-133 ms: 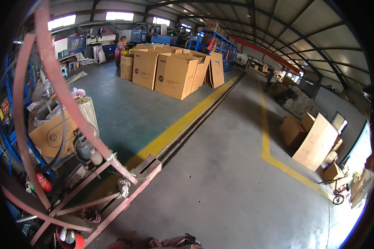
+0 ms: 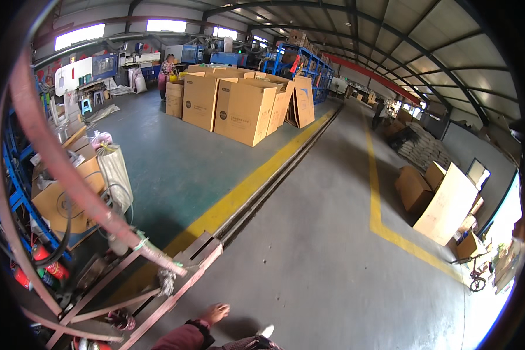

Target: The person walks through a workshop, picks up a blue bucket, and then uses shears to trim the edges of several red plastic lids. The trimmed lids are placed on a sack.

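My left hand (image 2: 216, 313) hangs low over the grey floor at the bottom of the view, at the end of a dark pink sleeve (image 2: 184, 337). Its fingers are loosely bent and a little apart, and I see nothing in them. Closest to it, on the left and not touched, is a worn pink metal frame (image 2: 172, 296) with a pale rag (image 2: 167, 281) tied to a bar. A white shoe tip (image 2: 266, 331) shows to the right of the hand. My right hand is out of sight.
Large cardboard boxes (image 2: 245, 111) stand beyond a yellow floor line (image 2: 239, 185) and a floor groove. Further cartons (image 2: 446, 201) and a small wheeled cycle (image 2: 477, 280) are at the right. A person (image 2: 168, 71) stands near machines at the back. Fire extinguishers (image 2: 55, 268) lie left.
My left hand and forearm have come into view at the bottom. The pink frame has shifted left and down in the picture.
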Available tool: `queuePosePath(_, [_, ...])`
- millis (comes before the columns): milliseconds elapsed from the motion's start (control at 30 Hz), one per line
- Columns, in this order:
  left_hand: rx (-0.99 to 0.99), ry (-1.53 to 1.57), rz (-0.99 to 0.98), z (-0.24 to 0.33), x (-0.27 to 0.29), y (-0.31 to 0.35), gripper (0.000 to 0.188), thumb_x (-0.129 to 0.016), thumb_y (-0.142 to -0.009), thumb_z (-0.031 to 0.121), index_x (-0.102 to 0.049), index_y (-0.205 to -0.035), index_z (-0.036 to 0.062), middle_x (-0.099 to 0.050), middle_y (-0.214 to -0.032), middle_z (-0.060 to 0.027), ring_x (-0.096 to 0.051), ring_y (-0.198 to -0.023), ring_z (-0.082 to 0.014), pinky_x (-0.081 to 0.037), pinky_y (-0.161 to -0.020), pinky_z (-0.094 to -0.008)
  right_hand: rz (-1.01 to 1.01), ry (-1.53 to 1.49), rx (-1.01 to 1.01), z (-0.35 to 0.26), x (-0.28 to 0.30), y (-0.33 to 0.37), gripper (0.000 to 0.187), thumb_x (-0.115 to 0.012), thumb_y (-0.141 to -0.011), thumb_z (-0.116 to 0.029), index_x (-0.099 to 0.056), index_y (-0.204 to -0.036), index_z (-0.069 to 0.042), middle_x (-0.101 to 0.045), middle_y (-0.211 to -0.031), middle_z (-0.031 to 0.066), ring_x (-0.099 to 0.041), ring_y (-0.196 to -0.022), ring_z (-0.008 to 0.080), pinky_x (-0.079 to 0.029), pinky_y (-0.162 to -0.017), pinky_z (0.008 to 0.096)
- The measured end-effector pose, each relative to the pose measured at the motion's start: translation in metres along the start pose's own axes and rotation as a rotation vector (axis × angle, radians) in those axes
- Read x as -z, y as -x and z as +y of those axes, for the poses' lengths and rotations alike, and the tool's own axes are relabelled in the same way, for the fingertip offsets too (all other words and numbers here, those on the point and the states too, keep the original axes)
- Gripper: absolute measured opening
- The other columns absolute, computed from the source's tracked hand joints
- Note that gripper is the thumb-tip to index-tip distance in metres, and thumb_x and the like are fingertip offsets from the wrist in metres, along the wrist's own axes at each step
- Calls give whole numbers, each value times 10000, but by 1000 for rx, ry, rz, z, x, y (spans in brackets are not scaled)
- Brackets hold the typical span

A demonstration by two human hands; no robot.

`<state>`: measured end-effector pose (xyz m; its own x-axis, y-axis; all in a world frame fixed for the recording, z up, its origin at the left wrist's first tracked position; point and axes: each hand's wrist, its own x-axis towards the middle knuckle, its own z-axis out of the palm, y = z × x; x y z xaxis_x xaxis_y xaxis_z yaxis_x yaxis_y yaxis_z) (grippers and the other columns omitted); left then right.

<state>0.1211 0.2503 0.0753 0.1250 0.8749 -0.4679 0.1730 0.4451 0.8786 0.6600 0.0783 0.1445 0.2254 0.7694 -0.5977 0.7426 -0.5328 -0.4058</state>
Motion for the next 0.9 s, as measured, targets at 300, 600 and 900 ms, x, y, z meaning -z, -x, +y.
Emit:
queuePosePath(300, [283,175,26,32,101,-116,354,-418,-943,362,-577,-1099,87,-628,-1004,-114,-595,-877,-270,-490,-717,-416,-6,80,91,-131,145,-266,274,-515,-903,-337,-690,-1049,-184,-677,-1047,69,-655,-913,252,-529,-775,453])
queuePosePath(600, [393,-879,167,-5,122,-28,190,-592,-816,278,-644,-896,113,-666,-854,-127,-639,-776,-311,-509,-668,-465,249,1020,543,-348,272,-533,198,-559,-870,-253,-688,-921,-112,-683,-879,101,-669,-768,290,-521,-642,414])
queuePosePath(900, [676,433,496,198,228,-363,373,-534,-934,378,-581,-1167,91,-653,-1017,-52,-606,-866,-174,-479,-704,-322,-120,236,174,-433,267,-563,315,-661,-831,-294,-699,-1019,-45,-707,-941,168,-686,-908,269,-524,-799,364])
